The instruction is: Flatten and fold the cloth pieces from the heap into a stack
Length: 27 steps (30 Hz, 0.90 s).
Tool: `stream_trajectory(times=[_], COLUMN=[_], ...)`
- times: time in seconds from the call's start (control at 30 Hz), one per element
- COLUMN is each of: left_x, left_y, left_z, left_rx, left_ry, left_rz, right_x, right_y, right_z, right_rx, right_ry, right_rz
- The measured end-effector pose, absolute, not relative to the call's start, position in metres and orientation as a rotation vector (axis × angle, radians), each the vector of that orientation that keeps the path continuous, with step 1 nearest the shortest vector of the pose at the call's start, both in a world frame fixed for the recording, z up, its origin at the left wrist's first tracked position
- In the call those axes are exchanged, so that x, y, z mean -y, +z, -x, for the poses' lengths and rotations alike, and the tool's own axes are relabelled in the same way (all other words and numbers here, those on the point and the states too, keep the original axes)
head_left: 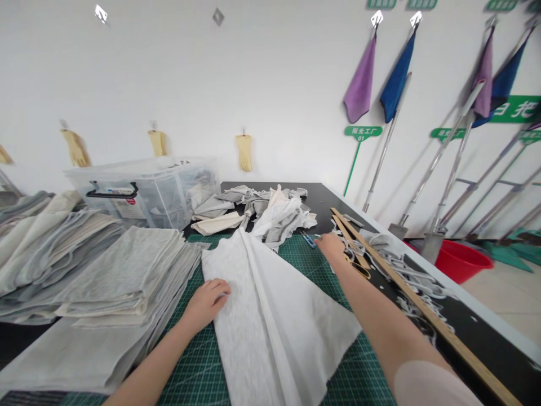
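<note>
A light grey piece of fabric point(240, 316), folded with a raised crease down its middle, lies across the green cutting mat point(190, 327). My left hand point(211, 298) rests on its left edge, fingers lying over the cloth and thumb a little apart. Farther right, my right hand point(332, 246) reaches past the fabric, its fingers pointing left beside a small blue-handled cutting tool point(309, 240). The fingertips are close to the handle; whether they touch it is unclear. Yellow-handled scissors point(361, 269) lie partly hidden behind my right forearm.
Stacks of grey fabric pieces point(122, 270) stand on the left, before a clear plastic bin point(164, 197). Crumpled scraps point(279, 211) lie at the back. Along the right run a long wooden strip point(422, 304) and tangled cloth offcuts point(406, 270). A red bucket point(460, 262) stands beyond the table.
</note>
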<state>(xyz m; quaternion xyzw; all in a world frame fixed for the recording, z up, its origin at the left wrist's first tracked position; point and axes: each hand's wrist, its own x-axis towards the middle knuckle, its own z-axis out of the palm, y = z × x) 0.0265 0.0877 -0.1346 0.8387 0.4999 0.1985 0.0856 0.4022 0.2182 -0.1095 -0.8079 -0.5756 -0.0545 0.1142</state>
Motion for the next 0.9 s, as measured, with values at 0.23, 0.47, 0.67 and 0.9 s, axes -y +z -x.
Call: stream_trajectory(times=[0.23, 0.47, 0.67, 0.9], left_x=[-0.087, -0.089, -0.095, -0.091], left_y=[-0.137, -0.138, -0.144, -0.146], left_z=[-0.025, -0.022, -0.018, -0.016], left_rx=[-1.513, -1.469, -1.439, -1.431], left_ry=[0.61, 0.608, 0.555, 0.569], left_rz=[-2.467, -2.464, -2.467, -2.467], right_x=[-0.225, -0.205, -0.185, -0.18], right_y=[-0.127, -0.131, -0.132, -0.128], right_z=[-0.375, -0.389, -0.412, -0.413], right_rx=[1.733, 1.704, 1.585, 1.515], right_ry=[-0.106, -0.076, -0.03, -0.001], right_rz=[2.346, 2.393, 2.512, 2.548])
